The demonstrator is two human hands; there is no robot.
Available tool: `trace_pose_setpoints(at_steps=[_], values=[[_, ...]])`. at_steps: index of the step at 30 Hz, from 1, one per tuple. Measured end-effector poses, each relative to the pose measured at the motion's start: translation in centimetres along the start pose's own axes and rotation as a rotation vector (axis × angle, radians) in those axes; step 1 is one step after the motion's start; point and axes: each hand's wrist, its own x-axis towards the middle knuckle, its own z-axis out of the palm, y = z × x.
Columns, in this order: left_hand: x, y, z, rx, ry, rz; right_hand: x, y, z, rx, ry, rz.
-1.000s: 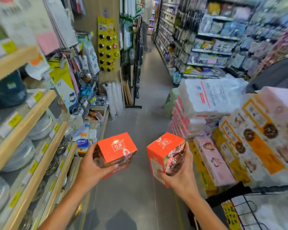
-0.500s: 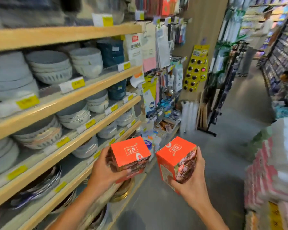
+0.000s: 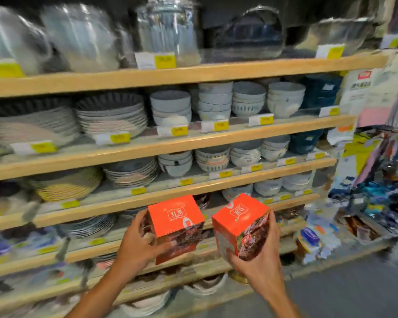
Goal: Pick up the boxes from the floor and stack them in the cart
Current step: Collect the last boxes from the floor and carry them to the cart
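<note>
I carry two orange boxes with food pictures on their sides, one in each hand, at about waist height in front of a shelf unit. My left hand (image 3: 136, 245) grips the left orange box (image 3: 176, 220) from its left side and underneath. My right hand (image 3: 260, 260) grips the right orange box (image 3: 239, 223) from below and from its right side, fingers wrapped round the lower corner. The two boxes are close together but apart. No cart is in view.
Wooden shelves (image 3: 193, 141) fill the view ahead, loaded with stacked bowls (image 3: 216, 102) and plates (image 3: 110, 115), and metal pots (image 3: 168, 26) on top. Small packaged goods (image 3: 313, 239) sit low at the right. Grey floor (image 3: 342, 290) shows at the bottom right.
My view has swung left from the aisle and the stacked packages to face the crockery shelves. Both hands keep their hold on the orange boxes, which stay in front of me.
</note>
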Motion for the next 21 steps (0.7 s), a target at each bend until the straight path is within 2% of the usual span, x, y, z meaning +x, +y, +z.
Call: trace_pose_setpoints(at_steps=[7, 14, 21], values=[[-7.1, -2.7, -15.4, 0.013, 0.280, -0.021, -3.3, -9.0, 12.8, 0.135, -0.284, -0.101], [-15.9, -6.9, -31.7, 0.012, 0.535, -0.111, -10.9, -18.4, 27.4, 0.215, -0.527, -0.188], [-24.9, -10.0, -43.3, 0.079, 0.754, -0.145, -18.3, -24.3, 39.0, 0.232, -0.730, -0.327]])
